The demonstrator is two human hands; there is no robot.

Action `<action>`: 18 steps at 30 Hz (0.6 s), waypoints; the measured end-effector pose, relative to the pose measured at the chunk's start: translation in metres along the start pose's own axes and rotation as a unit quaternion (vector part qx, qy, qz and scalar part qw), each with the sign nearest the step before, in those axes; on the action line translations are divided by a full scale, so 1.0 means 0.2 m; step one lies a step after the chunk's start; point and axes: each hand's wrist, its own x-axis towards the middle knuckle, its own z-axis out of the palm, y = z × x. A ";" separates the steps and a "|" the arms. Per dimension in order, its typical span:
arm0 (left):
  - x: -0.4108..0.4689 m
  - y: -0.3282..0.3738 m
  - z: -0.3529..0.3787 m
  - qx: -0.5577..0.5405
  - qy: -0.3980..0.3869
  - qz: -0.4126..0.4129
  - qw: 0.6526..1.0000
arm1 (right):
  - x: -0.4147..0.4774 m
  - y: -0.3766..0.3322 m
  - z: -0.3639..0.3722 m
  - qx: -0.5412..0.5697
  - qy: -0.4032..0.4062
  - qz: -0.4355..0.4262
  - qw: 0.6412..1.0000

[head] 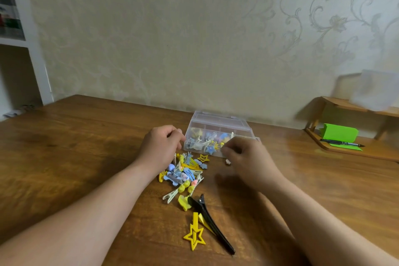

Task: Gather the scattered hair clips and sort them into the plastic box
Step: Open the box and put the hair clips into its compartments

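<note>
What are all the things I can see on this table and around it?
plastic box: one, clear, far middle of the table, by the wall, clips inside
pile of small clips: many, yellow, blue and cream, in front of the box
small star clip: one, yellow, just in front of the box
long clip: one, black, near end of the pile
big star clip: one, yellow, beside the long clip
table: one, brown wood
wooden rack: one, light wood, far right
green block: one, under the rack
pen: one, dark, in front of the green block
shelf: one, white, far left
left hand: at the box's left end
right hand: blurred, at the box's front
</note>
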 end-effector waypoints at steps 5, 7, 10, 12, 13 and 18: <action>0.00 0.00 0.00 0.000 0.002 -0.001 1.000 | -0.08 0.03 0.07 -0.046 -0.043 -0.037 0.997; 0.00 0.01 0.00 0.002 0.003 -0.001 1.000 | -0.09 0.03 0.07 -0.070 -0.044 -0.059 0.995; -0.01 0.00 0.00 0.005 -0.003 0.002 1.000 | -0.08 0.04 0.09 -0.100 -0.043 -0.088 0.990; -0.01 0.00 0.00 0.007 -0.005 0.006 1.000 | -0.08 0.04 0.10 -0.119 -0.045 -0.106 0.986; -0.01 0.00 0.00 0.008 -0.005 0.007 1.000 | -0.08 0.03 0.11 -0.129 -0.049 -0.115 0.984; 0.00 0.00 0.00 0.004 -0.003 0.007 1.000 | -0.09 -0.02 0.13 -0.191 -0.063 -0.141 0.969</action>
